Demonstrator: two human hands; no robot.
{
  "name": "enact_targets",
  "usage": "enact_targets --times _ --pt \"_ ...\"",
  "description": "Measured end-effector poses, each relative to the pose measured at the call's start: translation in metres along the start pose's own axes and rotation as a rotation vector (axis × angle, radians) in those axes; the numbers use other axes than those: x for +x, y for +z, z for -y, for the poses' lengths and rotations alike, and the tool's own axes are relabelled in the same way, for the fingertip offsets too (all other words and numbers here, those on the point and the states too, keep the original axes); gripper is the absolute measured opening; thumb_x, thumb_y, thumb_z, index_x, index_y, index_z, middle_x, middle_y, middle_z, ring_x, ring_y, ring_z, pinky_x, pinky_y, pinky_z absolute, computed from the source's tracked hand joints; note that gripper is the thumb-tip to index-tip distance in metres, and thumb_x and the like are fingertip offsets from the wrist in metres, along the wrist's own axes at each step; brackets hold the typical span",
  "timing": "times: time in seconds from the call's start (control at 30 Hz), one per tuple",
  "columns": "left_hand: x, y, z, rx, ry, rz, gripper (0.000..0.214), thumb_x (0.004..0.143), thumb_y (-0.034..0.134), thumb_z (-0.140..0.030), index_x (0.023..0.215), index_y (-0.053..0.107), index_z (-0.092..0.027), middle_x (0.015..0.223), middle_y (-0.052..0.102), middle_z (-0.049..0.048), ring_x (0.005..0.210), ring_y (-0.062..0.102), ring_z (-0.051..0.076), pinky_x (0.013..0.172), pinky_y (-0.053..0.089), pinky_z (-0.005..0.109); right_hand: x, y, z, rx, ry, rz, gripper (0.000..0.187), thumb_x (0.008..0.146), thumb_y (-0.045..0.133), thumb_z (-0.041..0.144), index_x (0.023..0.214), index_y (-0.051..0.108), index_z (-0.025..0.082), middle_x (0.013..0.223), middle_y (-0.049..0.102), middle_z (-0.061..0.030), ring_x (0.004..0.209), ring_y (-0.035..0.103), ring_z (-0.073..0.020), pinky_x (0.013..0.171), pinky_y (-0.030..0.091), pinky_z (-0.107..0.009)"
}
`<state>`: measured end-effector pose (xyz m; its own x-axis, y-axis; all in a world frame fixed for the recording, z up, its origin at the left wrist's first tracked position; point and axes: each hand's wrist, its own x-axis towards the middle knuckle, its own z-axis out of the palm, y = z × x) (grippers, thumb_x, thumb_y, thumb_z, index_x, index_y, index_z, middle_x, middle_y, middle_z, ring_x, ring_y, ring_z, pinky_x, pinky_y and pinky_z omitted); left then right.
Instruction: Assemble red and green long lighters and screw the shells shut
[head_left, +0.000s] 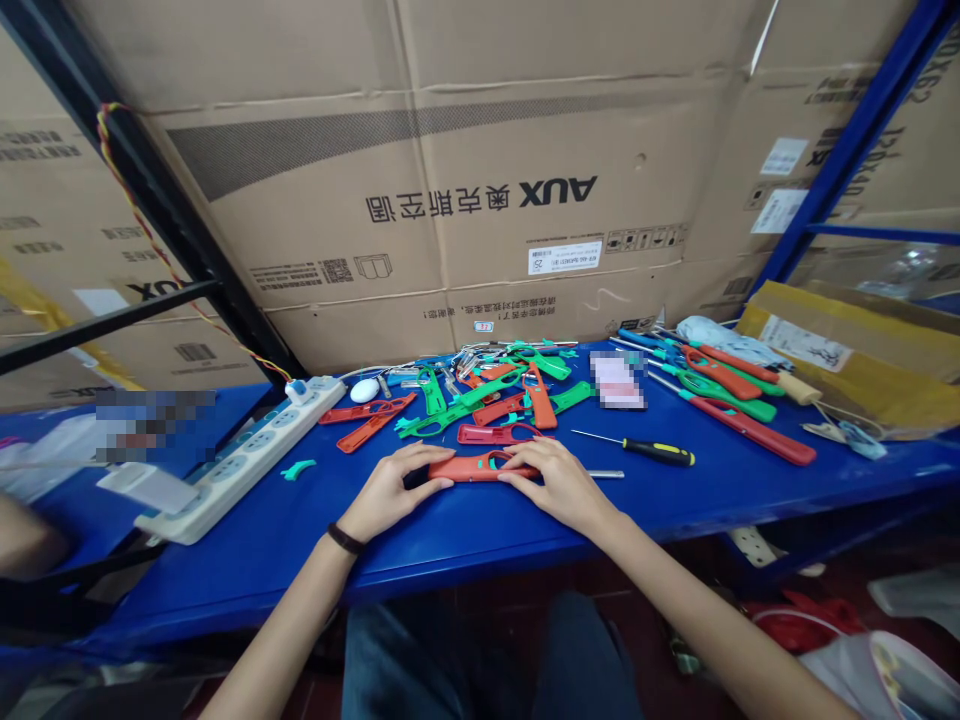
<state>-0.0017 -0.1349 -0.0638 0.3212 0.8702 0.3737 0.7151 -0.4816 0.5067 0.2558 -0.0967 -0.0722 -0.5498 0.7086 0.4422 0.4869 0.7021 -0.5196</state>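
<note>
Holding an orange lighter casing [463, 468] lengthwise over the blue table [285, 540], toward the near edge; cannot tell whether resting on the top or lifted slightly. Pinching its left end between thumb and fingers of the left hand [397, 487], and grasping its right end in bent fingers of the right hand [559, 482]. Can see a thin metal rod [609, 474] just right of the right hand; cannot tell if joined to the casing.

Among containers, can make out a white tub [847, 670] below the table at the near right, holding something pale, too blurred to name. Can see a yellow-taped box [847, 345] at the far right of the top, with contents hidden. Facing a large cardboard carton [517, 120] along the far edge.

Reaching across the near edge with both forearms. Finding room left of the left hand as far as the white power strip [240, 470], interrupted by a small green part [298, 468]. Finding more to the right, nearer than the screwdriver [660, 452] and the assembled lighters [750, 425]. Hemmed in on the far side by green and red casings [487, 395], piled loosely
</note>
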Motion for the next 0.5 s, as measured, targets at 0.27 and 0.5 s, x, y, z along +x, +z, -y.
enact_targets --times 0.27,0.5 --pt "0.0003 -0.0004 -0.0011 -0.015 -0.001 0.010 0.032 0.084 0.063 -0.037 0.112 0.066 -0.021 0.111 0.069 0.0065 0.105 0.062 0.022 0.093 0.050 0.037 -0.0006 -0.0003 0.0033 -0.024 0.001 -0.010 0.006 0.085 0.063 0.026 0.084 0.068 0.023 0.097 0.072 -0.0011 0.099 0.065 -0.0190 0.103 0.038 -0.043" --pt "0.0006 -0.0002 -0.0006 -0.014 0.002 0.012 0.031 0.083 0.063 -0.036 0.111 0.065 -0.021 0.110 0.069 0.0057 0.105 0.062 0.021 0.093 0.049 0.035 -0.0016 0.0009 0.0014 -0.035 -0.020 -0.017 0.005 0.083 0.066 0.026 0.084 0.068 0.022 0.099 0.072 -0.0031 0.102 0.064 -0.0213 0.096 0.044 -0.039"
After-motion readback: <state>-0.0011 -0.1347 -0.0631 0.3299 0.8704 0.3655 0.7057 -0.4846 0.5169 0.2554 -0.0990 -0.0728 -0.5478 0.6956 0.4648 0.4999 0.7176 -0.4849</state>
